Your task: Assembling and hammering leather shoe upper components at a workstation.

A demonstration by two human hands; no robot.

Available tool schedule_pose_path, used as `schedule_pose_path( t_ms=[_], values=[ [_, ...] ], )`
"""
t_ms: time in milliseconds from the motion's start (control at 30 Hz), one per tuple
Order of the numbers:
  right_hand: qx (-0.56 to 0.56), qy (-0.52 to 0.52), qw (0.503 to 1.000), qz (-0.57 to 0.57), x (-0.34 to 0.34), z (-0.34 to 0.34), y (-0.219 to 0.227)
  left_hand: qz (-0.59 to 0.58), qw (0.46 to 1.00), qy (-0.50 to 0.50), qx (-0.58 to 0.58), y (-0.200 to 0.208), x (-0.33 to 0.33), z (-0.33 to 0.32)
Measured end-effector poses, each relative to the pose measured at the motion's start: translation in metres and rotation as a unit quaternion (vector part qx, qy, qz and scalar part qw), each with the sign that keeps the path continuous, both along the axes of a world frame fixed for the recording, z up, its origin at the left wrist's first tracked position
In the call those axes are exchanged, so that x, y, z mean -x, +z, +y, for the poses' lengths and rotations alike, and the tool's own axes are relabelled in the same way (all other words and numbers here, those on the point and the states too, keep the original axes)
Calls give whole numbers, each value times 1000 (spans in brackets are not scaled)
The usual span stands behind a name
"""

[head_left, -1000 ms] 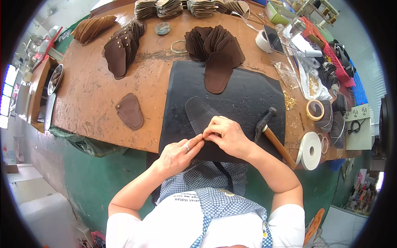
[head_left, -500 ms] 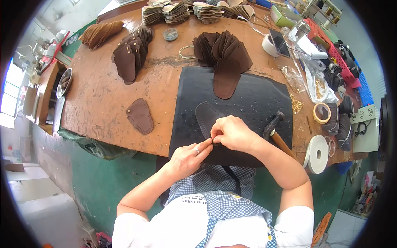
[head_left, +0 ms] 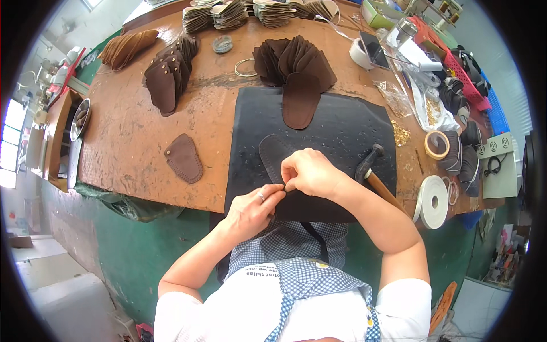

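A black leather piece point(head_left: 271, 149) with a stitched edge lies on the black mat point(head_left: 347, 134), its near end beneath my hands. My left hand point(head_left: 249, 212), with a ring on one finger, is closed, thumb and fingers at that near end. Fingertip to fingertip with it, my right hand point(head_left: 313, 174) makes a pinch. A tiny dark bit shows between the fingertips, too small to name. To the right on the mat rests a hammer point(head_left: 373, 172) with a wooden handle. A brown stitched leather piece point(head_left: 299, 102) lies at the mat's far edge.
Left of the mat is a single brown leather piece point(head_left: 185, 159) with a stud. Behind stand stacks of brown pieces point(head_left: 296, 60) and studded pieces point(head_left: 165, 80). At right are a white tape roll point(head_left: 434, 200), a tan tape roll point(head_left: 437, 145) and gold-coloured studs point(head_left: 400, 134).
The whole view has shifted slightly, so the table things appear further left and a little higher. My hands keep their fingertips together at the black leather piece's near end.
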State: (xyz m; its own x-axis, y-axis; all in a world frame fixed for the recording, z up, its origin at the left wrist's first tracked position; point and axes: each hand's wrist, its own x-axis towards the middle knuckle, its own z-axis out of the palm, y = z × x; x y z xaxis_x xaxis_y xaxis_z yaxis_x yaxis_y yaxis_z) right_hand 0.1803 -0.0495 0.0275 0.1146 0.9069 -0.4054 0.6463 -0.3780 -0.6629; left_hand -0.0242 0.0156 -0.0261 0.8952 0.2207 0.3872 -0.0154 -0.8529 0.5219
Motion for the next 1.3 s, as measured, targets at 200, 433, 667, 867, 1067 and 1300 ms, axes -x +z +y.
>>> schedule_pose_path(
  t_ms=[200, 433, 667, 867, 1067, 1300],
  values=[
    [-202, -24, 977, 64, 1, -40, -23, 10, 997, 64, -28, 0, -2, -11],
    [-305, -305, 889, 156, 7, -104, -8, 36, 989, -85, -113, 3, 28, -20],
    [-292, -309, 896, 128, -7, -128, -9, -130, 979, 19, 155, 37, 18, -34],
    [-337, -375, 858, 103, -21, -141, -7, -66, 908, 244, 334, 43, -18, -15],
    [-341, -375, 861, 52, -26, -146, -13, 4, 870, 296, 394, 13, -32, 11],
    [-274, -322, 880, -215, -37, -163, -7, 5, 907, 314, 279, 17, -19, 20]
  ],
)
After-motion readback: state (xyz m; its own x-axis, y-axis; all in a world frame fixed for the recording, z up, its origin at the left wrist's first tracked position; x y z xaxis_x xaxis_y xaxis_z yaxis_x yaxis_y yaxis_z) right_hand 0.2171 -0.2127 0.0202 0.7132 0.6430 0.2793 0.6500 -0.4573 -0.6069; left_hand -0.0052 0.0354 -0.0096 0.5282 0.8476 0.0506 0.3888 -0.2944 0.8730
